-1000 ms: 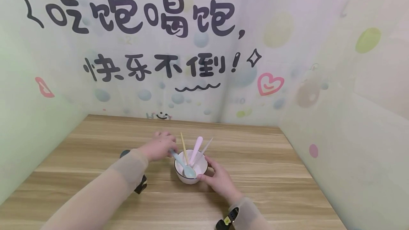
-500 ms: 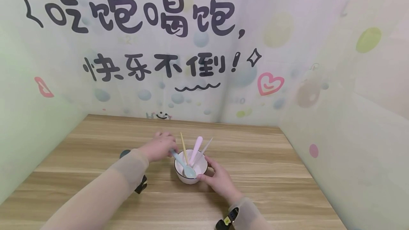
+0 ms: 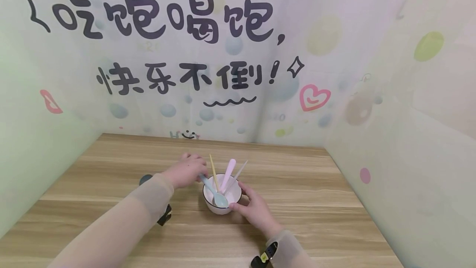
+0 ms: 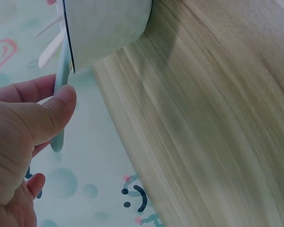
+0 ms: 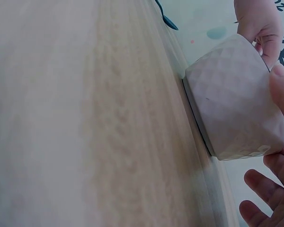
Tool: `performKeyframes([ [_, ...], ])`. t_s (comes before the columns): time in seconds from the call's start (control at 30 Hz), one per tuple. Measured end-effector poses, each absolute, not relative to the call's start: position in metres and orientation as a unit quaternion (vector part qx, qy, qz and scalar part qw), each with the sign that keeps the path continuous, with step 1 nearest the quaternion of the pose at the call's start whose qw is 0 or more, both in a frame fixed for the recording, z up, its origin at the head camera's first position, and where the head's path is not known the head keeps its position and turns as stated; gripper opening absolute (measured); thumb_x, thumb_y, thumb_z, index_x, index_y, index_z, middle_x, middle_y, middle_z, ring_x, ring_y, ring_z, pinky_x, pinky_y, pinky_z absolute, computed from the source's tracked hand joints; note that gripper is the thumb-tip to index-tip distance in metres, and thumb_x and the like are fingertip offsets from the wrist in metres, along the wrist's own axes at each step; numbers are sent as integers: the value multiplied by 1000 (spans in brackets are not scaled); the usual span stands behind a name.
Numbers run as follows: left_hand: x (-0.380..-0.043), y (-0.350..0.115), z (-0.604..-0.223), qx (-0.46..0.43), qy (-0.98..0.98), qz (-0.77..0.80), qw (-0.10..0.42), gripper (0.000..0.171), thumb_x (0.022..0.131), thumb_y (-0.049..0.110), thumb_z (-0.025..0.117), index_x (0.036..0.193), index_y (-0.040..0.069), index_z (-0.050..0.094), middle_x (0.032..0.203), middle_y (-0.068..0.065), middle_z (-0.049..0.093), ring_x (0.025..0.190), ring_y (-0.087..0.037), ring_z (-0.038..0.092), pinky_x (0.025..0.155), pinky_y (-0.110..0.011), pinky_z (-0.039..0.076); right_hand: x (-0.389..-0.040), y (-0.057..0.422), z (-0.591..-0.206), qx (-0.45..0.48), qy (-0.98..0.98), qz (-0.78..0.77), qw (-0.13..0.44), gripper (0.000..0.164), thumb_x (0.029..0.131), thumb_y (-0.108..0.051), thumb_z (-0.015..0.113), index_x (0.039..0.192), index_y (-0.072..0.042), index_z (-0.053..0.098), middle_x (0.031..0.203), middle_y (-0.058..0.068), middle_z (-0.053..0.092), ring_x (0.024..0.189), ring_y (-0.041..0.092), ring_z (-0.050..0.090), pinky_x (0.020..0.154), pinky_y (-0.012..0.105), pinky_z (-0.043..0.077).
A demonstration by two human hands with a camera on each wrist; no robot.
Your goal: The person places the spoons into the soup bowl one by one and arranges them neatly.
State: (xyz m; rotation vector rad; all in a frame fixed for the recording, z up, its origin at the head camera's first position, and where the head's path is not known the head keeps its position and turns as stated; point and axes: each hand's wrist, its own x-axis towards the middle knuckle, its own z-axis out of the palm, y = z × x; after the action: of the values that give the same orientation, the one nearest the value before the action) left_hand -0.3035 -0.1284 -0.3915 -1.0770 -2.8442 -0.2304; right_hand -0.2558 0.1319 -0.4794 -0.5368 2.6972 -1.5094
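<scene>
A white bowl (image 3: 217,210) with a dark rim stands on the wooden table. My left hand (image 3: 186,170) pinches the handle of a light blue spoon (image 3: 220,200), whose head lies inside the bowl at the near right rim. In the left wrist view, thumb and fingers close on that spoon handle (image 4: 58,142). My right hand (image 3: 256,210) grips the bowl's right side, thumb at the near rim. The right wrist view shows the bowl's faceted outer wall (image 5: 232,101). A thin yellow stick (image 3: 213,171), a pink handle (image 3: 228,174) and a pale pointed stick (image 3: 241,170) lean up from the bowl.
A dark rounded thing (image 3: 145,179) lies behind my left sleeve, mostly hidden. Something dark and spoon-shaped (image 5: 169,21) appears in the right wrist view. A printed wall (image 3: 238,123) stands behind the table (image 3: 316,193), with side walls left and right.
</scene>
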Motion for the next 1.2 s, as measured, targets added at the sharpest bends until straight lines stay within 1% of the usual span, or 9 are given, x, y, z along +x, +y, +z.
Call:
performKeyframes([
  [0.17,-303,-128,-393,-350,-933,-70,42,22,77,11,77,94,24,74,92,8,60,104,-23,50,94,-49,31,-256,131,-480,-170,860,-481,5,78,81,-37,77,143,-3,43,132,19,55,126,34,47,104,58,34],
  [0.37,-304,-128,-396,-347,-934,-71,36,21,79,10,76,93,24,73,93,8,61,105,-23,49,95,-50,29,-255,132,-479,-167,863,-477,6,78,81,-38,77,143,-4,43,132,17,55,126,34,48,103,58,35],
  [0.57,-304,-128,-396,-350,-933,-75,35,22,78,8,77,94,23,73,92,7,61,106,-24,50,97,-51,29,-253,132,-479,-157,864,-479,9,79,80,-40,77,143,-6,43,132,16,55,127,33,47,104,58,34],
  [0.87,-301,-128,-393,-354,-932,-57,49,24,75,15,78,97,24,73,90,8,61,104,-24,53,97,-56,31,-254,133,-478,-157,866,-475,16,79,81,-41,76,144,-6,42,134,17,54,129,35,45,104,60,31],
  [1.2,-302,-130,-392,-338,-937,-71,46,30,76,13,79,103,22,73,104,3,64,108,-25,52,99,-55,30,-255,133,-477,-161,865,-474,14,79,81,-39,77,143,-5,43,133,17,55,128,35,46,104,60,32],
])
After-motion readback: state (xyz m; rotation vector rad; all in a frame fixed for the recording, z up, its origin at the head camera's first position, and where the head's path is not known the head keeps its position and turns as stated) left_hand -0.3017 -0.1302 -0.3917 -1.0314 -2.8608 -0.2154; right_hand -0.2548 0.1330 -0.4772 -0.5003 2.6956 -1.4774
